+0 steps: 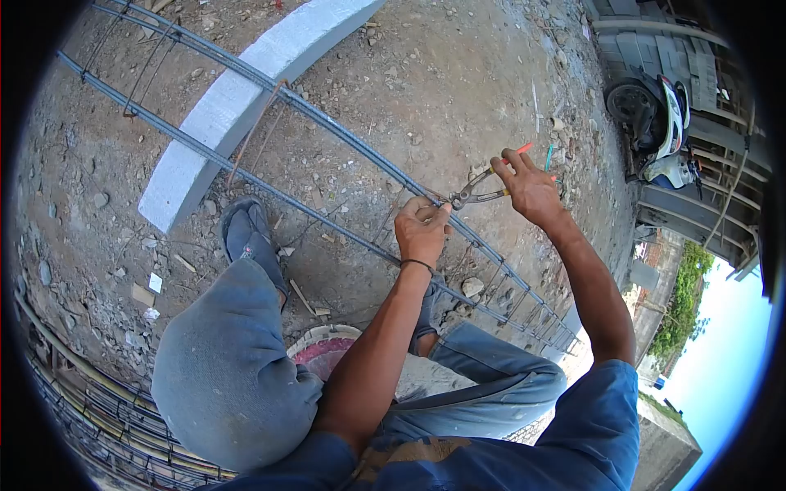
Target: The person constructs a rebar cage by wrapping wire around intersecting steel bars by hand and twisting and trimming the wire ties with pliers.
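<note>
Dirt ground (pixel 458 98), strewn w/ stones & scraps, is seen under everything. Across it a long rebar cage (pixel 344 136) is laid, running from 10 o'clock to 4 o'clock, its upper-L part crossed over a pale beam (pixel 266 61) at 10–11 o'clock. Stacked bars (pixel 90 401) are seen at 8 o'clock, a parked scooter (pixel 667 123) at 2 o'clock. Btwn the knees, at 7 o'clock, a bucket (pixel 323 348) w/ pinkish inside is partly hidden by the L forearm.

Pincers (pixel 465 199) w/ red grip ends are held just R of ctr, approx 2 o'clock, handles spread, head set at the cage's far bars. Whether wire is bitten can't be told.

R hand (pixel 528 188), at 2 o'clock, is closed round the pincers' handles, fingers curled. L hand (pixel 422 233), near ctr toward 3 o'clock, is part-closed at the far bars, thumb & fingertips drawn in right by the pincers' head; whether anything is pinched can't be told. Dark band (pixel 417 264) is worn on L wrist.

A pale stone (pixel 472 286) is seen at 4 o'clock, btwn the cage's bars.
</note>
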A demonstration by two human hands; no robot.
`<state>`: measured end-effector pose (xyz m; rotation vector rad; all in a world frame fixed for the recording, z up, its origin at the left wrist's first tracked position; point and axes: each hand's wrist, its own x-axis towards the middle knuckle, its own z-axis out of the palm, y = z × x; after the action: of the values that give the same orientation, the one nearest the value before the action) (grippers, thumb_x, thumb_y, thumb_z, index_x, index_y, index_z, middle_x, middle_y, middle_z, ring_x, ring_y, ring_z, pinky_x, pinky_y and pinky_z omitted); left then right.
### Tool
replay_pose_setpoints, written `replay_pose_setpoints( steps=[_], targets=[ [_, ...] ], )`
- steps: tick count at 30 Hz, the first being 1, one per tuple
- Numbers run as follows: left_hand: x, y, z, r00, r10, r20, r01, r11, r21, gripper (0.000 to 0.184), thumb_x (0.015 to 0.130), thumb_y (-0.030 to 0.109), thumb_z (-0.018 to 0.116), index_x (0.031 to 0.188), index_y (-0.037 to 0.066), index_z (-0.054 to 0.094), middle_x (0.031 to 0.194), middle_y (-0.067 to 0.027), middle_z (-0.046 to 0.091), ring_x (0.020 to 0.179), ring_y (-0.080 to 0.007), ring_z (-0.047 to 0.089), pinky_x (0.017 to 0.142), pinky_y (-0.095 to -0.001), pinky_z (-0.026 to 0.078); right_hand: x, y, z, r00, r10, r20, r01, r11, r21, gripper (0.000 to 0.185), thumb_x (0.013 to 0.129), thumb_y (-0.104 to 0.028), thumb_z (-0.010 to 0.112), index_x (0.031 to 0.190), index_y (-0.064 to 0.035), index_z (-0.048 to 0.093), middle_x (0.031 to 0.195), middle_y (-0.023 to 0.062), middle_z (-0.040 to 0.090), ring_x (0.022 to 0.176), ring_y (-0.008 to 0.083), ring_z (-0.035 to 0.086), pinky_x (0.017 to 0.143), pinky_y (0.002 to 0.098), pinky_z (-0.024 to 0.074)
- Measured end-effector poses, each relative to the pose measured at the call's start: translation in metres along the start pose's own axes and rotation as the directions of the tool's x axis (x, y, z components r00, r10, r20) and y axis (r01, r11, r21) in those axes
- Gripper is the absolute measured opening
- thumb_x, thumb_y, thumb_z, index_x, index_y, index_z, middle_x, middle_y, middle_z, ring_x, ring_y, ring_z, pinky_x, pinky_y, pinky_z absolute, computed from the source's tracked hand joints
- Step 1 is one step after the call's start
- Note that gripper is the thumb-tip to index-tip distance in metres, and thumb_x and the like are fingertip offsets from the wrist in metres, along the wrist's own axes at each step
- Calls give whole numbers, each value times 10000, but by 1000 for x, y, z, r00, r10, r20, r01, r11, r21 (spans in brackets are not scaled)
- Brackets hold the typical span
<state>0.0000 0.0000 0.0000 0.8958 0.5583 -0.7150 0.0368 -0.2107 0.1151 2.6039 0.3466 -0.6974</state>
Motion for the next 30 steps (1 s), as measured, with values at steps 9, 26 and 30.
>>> replay_pose_setpoints(
  steps=[9,26,30],
  targets=[
    [0,4,0,998,-60,-23,59,997,-53,169,863,47,754,956,-19,629,782,-82,707,570,-128,633,474,-249,412,7,0,-23,976,-57,-210,37,995,-96,174,880,-156,575,1045,-102,589,946,48,569,943,255,583,711,410,530],
    [5,13,-15,947,-264,181,278,959,-59,314,959,265,702,1136,8,664,842,-9,648,622,-98,629,471,-207,394,46,20,-57,728,-114,676,-56,973,224,249,769,-223,741,759,22,701,682,158,689,586,292,674,573,414,547],
    [3,17,-17,942,-252,222,276,957,-86,364,979,290,674,1234,31,660,832,18,610,635,-91,620,471,-203,397,48,23,-53,455,-203,867,-464,777,426,190,773,-113,770,768,63,698,570,99,623,416,161,586,401,305,467]
  ],
)
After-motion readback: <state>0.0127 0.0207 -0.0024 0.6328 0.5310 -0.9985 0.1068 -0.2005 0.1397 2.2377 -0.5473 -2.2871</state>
